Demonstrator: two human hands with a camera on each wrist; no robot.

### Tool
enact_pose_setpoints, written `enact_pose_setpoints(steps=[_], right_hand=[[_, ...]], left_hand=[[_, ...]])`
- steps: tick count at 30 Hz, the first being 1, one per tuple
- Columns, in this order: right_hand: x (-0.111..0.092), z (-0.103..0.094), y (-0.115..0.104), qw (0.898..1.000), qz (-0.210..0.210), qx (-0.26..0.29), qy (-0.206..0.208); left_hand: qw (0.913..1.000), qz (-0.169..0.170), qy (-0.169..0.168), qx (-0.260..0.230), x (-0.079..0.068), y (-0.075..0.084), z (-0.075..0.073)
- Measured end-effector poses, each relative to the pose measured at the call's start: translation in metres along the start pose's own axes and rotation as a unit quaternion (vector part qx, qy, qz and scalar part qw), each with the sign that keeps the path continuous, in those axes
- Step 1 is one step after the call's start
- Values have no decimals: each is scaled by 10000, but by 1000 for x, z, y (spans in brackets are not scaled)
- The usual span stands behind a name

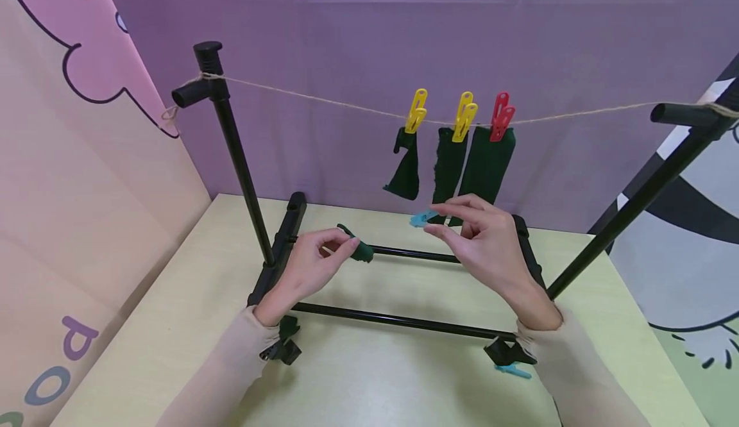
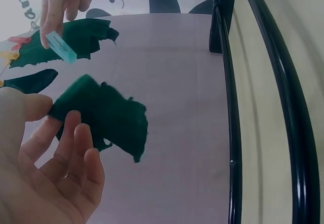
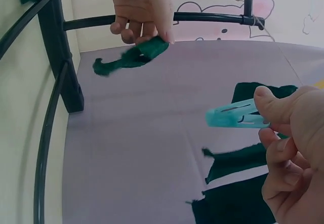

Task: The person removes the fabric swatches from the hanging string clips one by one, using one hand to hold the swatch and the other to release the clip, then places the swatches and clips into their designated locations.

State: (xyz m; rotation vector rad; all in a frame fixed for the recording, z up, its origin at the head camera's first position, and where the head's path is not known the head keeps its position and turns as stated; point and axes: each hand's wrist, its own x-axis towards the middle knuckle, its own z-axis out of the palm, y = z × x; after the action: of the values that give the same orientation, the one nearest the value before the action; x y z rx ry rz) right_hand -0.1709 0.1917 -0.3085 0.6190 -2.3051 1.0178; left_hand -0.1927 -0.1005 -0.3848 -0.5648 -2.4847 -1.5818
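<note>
Two light sleeves reach in from the near edge, over a pale table. Closest on that table, beside the near right foot of a black frame, lies a loose blue clothespin; a dark scrap sits by the near left foot. The frame's near crossbar runs between these feet. Beyond it, the left hand pinches a small dark green cloth between thumb and forefinger, its other fingers loosely bent; the cloth hangs in the air, ragged along its free edge. To its right and a little higher, the right hand pinches a light blue clothespin between thumb and fingertips, the tip pointing left. The clothespin and the small cloth are apart. Farther back, the far crossbar passes above the table. Overhead, a thin string stretches from the left post to the right post. Three dark green pieces hang from it: a narrow one under a yellow clothespin, a ragged strip under another yellow one, and a wider piece under a red clothespin. Behind everything stands a purple backdrop.
</note>
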Motion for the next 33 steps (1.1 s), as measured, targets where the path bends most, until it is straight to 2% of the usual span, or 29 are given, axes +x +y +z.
enact_pose_setpoints(steps=[10, 20, 33], right_hand=[[-12, -4, 13, 9996, 244, -13, -111], [-26, -10, 28, 9977, 506, -343, -307], [-39, -13, 39, 9961, 580, -467, -471]], left_hand=[[9997, -74, -125, 191, -6, -4, -1], [9995, -73, -190, 252, -13, -9, -6], [9977, 158, -464, 475, -18, -18, -15]])
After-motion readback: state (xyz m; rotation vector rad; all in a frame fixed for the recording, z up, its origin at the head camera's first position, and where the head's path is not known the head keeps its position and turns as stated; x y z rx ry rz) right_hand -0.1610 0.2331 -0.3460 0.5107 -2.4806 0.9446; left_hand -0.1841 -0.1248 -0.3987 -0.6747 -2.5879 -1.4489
